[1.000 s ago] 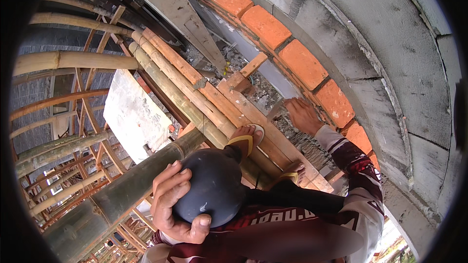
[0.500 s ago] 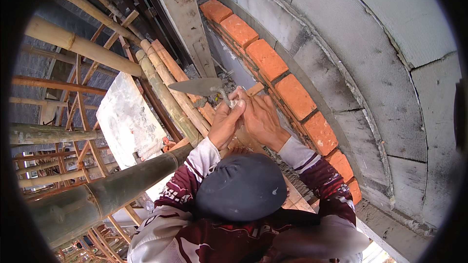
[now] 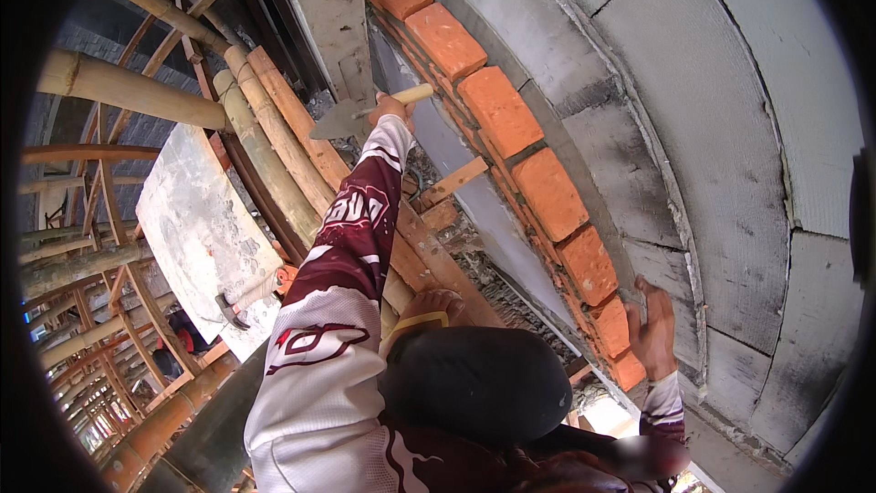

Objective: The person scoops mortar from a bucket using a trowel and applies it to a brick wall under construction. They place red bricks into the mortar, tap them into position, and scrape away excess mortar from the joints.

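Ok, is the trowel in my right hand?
No, the trowel is in your left hand, while your right hand is beside the row of orange bricks.

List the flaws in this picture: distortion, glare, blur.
Head view, rim: black fisheye border, and the grey block wall bows, perhaps partly from the lens. Head view, left: the stained pale flat board is bright. Head view, bottom: daylight beside the white-and-maroon right sleeve washes out; a smeared patch blurs that sleeve's lower end. Head view, centre: the orange rectangular bricks look fairly sharp.
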A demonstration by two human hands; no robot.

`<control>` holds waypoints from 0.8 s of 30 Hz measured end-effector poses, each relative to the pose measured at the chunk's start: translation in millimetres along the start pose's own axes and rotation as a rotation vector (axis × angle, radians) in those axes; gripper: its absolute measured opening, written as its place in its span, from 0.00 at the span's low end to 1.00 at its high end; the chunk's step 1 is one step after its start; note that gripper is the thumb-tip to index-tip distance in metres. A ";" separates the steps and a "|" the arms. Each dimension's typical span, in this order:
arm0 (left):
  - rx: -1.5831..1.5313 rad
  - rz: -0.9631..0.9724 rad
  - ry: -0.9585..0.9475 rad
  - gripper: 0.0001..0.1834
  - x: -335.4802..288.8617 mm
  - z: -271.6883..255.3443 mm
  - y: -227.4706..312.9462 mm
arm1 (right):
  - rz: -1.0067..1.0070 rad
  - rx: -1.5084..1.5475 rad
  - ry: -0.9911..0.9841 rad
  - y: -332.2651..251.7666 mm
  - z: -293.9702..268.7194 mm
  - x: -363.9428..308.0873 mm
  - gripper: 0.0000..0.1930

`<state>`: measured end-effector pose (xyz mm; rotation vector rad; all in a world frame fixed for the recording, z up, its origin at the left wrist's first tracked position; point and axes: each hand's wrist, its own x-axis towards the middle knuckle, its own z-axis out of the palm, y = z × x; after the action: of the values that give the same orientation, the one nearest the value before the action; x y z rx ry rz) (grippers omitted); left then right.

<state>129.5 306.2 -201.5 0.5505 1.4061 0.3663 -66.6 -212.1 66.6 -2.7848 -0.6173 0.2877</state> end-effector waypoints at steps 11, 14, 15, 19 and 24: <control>0.133 0.034 0.272 0.31 134.4 30.8 4.6 | 0.847 0.118 -0.097 55.0 22.4 -208.4 0.19; 0.262 0.020 0.311 0.31 120.5 64.0 -36.8 | 0.918 0.110 -0.124 53.6 33.6 -224.5 0.17; 0.294 -0.002 0.245 0.30 118.8 62.3 -40.7 | 0.905 0.088 -0.176 53.5 35.3 -227.7 0.17; 0.022 0.059 0.212 0.30 119.5 64.4 -43.4 | 0.829 0.069 -0.243 55.2 33.7 -237.6 0.17; -0.155 -0.030 0.145 0.30 125.2 57.9 -38.8 | 0.908 0.129 -0.167 63.6 34.8 -242.1 0.18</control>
<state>201.1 334.9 -322.2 0.3814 1.5086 0.4946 -266.2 -365.8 46.5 -2.7336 0.6595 0.6990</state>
